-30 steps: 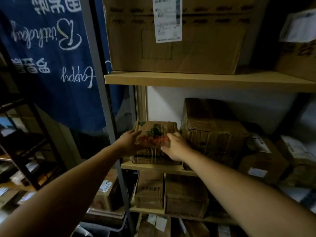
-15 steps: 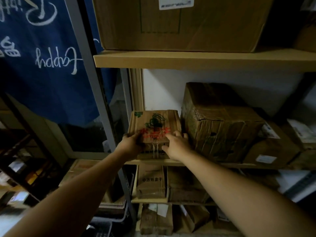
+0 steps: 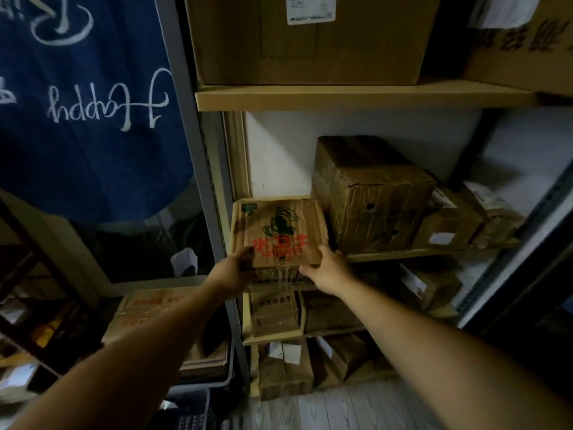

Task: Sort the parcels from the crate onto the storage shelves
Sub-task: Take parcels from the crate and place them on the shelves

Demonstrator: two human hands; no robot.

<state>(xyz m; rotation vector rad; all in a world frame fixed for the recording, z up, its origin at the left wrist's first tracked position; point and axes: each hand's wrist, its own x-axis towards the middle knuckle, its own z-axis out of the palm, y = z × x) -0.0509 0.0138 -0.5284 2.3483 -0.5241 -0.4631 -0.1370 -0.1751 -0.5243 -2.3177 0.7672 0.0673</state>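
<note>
Head cam: I see both hands on the printed parcel [image 3: 279, 232], at the L end of the mid shelf [image 3: 390, 255]. The left hand [image 3: 231, 271] grips its near-L corner w/ thumb on top. The right hand [image 3: 330, 270] grips the near-R corner, fingers curled on the edge. The parcel lies flat on a carton [image 3: 280, 274], just beside a big taped box [image 3: 369, 193] on its R. A blue cloth [image 3: 86, 103] hangs L of the rack.

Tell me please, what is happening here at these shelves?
Someone holds a flat printed box at the left end of the middle shelf, beside a bigger worn carton. The left hand grips its near left corner and the right hand its near right corner. The box is not yet released.
</note>
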